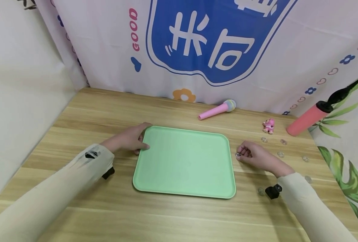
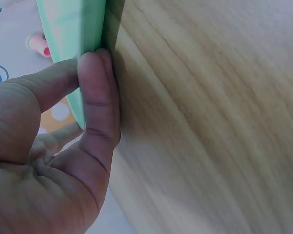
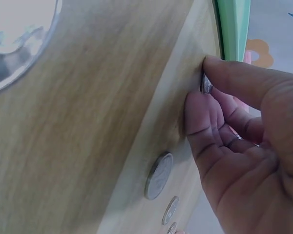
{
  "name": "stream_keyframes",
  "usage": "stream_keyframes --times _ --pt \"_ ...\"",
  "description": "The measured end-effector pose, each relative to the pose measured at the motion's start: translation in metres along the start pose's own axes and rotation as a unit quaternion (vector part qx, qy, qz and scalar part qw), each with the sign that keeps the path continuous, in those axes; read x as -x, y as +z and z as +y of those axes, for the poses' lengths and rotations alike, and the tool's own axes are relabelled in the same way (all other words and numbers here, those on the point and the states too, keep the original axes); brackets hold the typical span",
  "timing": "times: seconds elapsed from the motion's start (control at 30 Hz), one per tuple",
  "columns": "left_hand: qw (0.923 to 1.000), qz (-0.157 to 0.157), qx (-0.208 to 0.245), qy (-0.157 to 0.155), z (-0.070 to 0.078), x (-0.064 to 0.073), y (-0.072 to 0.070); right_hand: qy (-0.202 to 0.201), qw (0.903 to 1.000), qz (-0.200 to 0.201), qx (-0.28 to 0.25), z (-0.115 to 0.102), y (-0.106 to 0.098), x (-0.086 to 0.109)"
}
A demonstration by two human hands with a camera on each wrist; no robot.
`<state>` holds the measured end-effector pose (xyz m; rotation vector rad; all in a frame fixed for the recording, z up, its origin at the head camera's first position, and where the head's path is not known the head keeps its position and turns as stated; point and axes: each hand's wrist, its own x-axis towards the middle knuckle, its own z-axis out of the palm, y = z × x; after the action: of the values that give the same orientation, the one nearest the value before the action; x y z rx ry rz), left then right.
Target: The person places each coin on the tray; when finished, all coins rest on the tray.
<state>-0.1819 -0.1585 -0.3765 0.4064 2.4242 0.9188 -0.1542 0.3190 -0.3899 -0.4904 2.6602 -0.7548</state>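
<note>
A light green tray (image 1: 185, 161) lies on the wooden table in front of me. My left hand (image 1: 133, 137) grips its left edge near the far corner, the thumb on the rim's inner side. In the left wrist view, the fingers (image 2: 100, 92) press along the tray's outer side and underside. Just right of the tray, my right hand (image 1: 255, 155) pinches a small silvery coin (image 3: 206, 85) between thumb and fingertips, close over the table. The other fingers are curled, and a small glint shows among them.
Several more coins, such as one coin (image 1: 280, 154), lie scattered on the right of the table (image 1: 106, 208). Behind the tray is a pink toy microphone (image 1: 216, 110). A pink figurine (image 1: 269, 126) and a red hand pump (image 1: 309, 119) stand at the back right, before a printed curtain.
</note>
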Motion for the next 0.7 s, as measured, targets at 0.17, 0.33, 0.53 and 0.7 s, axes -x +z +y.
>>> stream_keyframes --times 0.17,0.33,0.53,0.7 --pt "0.9999 0.001 0.008 -0.007 0.0 -0.001 0.003 0.0 1.0 0.0 -0.002 0.001 0.002 0.002" --pt "0.9999 -0.002 0.017 0.001 0.002 -0.003 0.007 0.007 0.9998 0.015 -0.01 0.002 0.002 0.004" --pt "0.9996 -0.004 0.025 0.009 0.004 -0.007 0.011 0.03 0.997 0.017 -0.07 0.003 0.0 0.004" --pt "0.9997 -0.008 0.025 0.0 0.007 -0.009 0.012 0.049 0.992 0.044 -0.108 0.004 -0.002 0.004"
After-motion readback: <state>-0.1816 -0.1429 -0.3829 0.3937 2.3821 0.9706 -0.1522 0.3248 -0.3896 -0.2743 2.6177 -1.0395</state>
